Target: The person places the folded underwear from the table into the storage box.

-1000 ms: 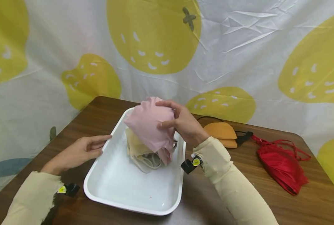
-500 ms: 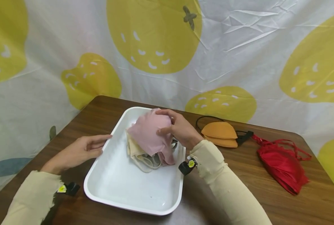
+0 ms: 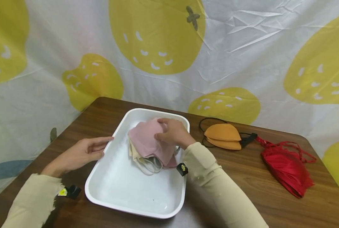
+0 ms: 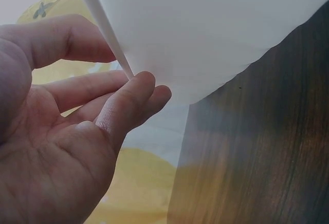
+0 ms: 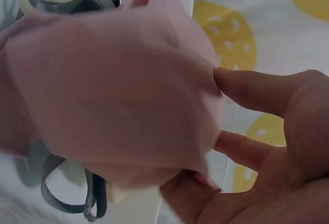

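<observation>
A pink bra (image 3: 146,139), folded cup on cup, lies over a cream bra (image 3: 133,155) in the back of a white tray (image 3: 135,198). My right hand (image 3: 175,133) holds the pink bra by its right side. In the right wrist view, thumb and fingers (image 5: 247,88) are at the edge of the pink cloth, and grey straps (image 5: 56,193) stick out beneath it. At the tray's left rim is my left hand (image 3: 79,155). The left wrist view has the rim between the index finger and the thumb (image 4: 128,100).
Right of the tray, an orange folded bra (image 3: 222,136) with black straps lies on the brown wooden table (image 3: 235,177). Farther right is a red satin bra (image 3: 286,167) with thin straps. A lemon-print curtain (image 3: 163,85) hangs behind the table.
My right hand has lowered the pink bra into the tray and shifted slightly left, down onto the cream bra. My left hand has stayed at the rim.
</observation>
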The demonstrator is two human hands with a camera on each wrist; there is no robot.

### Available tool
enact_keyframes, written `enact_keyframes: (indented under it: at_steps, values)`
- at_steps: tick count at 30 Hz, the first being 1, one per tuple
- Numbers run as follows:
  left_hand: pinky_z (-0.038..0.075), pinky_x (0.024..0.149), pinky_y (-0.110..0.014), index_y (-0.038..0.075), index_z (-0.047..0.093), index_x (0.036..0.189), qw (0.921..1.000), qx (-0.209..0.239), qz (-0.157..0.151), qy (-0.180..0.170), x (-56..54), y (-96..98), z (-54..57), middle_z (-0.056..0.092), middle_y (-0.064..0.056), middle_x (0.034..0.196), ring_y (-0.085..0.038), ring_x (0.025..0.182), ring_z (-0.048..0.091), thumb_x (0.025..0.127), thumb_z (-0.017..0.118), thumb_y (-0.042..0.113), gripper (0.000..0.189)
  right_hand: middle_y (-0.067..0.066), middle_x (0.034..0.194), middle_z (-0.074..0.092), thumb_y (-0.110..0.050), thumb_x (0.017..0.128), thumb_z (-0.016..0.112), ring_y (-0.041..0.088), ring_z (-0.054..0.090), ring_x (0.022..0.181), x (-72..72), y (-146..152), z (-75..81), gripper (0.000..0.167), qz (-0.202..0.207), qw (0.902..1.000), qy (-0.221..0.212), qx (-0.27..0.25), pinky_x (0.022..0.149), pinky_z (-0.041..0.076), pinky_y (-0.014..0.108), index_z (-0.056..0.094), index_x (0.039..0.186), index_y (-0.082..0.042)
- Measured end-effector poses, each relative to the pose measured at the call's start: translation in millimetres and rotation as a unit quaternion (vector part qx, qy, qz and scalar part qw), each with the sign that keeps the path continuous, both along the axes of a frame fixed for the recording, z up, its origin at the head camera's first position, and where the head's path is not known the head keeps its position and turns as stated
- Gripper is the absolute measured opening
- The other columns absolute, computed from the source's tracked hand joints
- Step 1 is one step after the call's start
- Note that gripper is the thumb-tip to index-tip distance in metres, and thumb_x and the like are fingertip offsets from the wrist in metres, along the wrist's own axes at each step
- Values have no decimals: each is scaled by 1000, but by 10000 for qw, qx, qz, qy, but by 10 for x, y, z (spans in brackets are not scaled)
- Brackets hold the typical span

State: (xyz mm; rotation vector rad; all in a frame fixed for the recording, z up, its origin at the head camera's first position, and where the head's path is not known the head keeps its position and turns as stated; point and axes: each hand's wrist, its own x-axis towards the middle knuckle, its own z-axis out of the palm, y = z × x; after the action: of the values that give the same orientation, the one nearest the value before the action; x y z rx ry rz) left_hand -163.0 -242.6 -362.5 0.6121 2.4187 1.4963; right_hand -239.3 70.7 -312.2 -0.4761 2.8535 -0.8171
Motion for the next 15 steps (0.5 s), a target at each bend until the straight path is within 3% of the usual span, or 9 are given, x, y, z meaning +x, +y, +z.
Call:
enact_keyframes:
  at_steps: [4, 11, 15]
  values:
    - [57, 91, -21, -12, 38, 148, 10000, 52, -23, 3, 4, 0, -2, 45, -35, 148, -7, 126, 56, 99, 57, 5, 55, 20, 139, 62, -29, 89, 72, 37, 55, 133, 13, -7, -5, 63, 181, 9987, 121, 466, 114, 44, 46, 52, 147, -12]
    - [57, 92, -20, -13, 38, 148, 10000, 63, -41, 44, -3, -1, -14, 44, -36, 149, -11, 128, 55, 99, 57, 4, 55, 18, 144, 59, -32, 92, 68, 38, 53, 135, 27, -2, -9, 64, 302, 9966, -53, 764, 115, 43, 47, 47, 150, -15]
    - [56, 91, -19, -13, 37, 148, 9999, 90, -55, 37, -1, -2, -18, 44, -36, 149, -4, 125, 55, 99, 57, 5, 55, 16, 146, 57, -35, 93, 67, 37, 51, 137, 36, 9, 59, 66, 336, 9944, -140, 991, 115, 43, 47, 45, 152, -18]
